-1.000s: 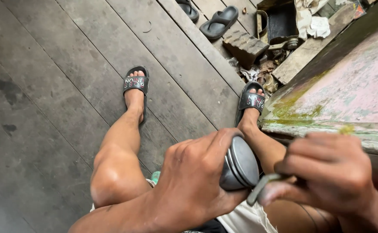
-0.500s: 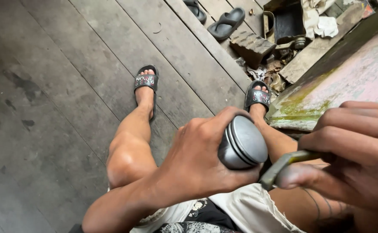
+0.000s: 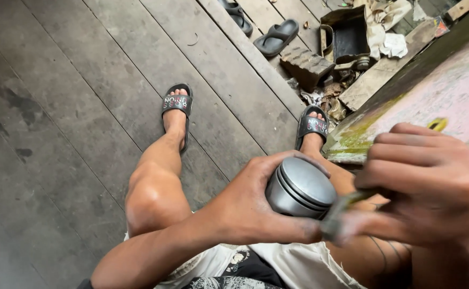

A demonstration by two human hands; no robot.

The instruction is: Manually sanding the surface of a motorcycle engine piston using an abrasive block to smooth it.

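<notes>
My left hand [image 3: 256, 206] grips a grey metal piston [image 3: 300, 187] with grooved rings around its top, held over my lap with its flat crown facing up and to the right. My right hand [image 3: 424, 184] is closed around a thin greenish tool [image 3: 347, 206], blurred with motion, whose tip sits at the piston's lower right edge. My bare legs and two black slide sandals [image 3: 176, 104] rest on the plank floor below.
A worn painted wooden surface [image 3: 438, 91] with green and pink patches runs along the right. Beyond it lie a spare pair of dark sandals [image 3: 277, 37], a wooden block [image 3: 306, 64], a black metal tray [image 3: 349, 37] and crumpled rags [image 3: 387, 27]. Dark floorboards [image 3: 73, 107] spread to the left.
The view has tilted a little, and both hands with the piston have shifted slightly down and right. My right hand has moved its tool along the piston's edge.
</notes>
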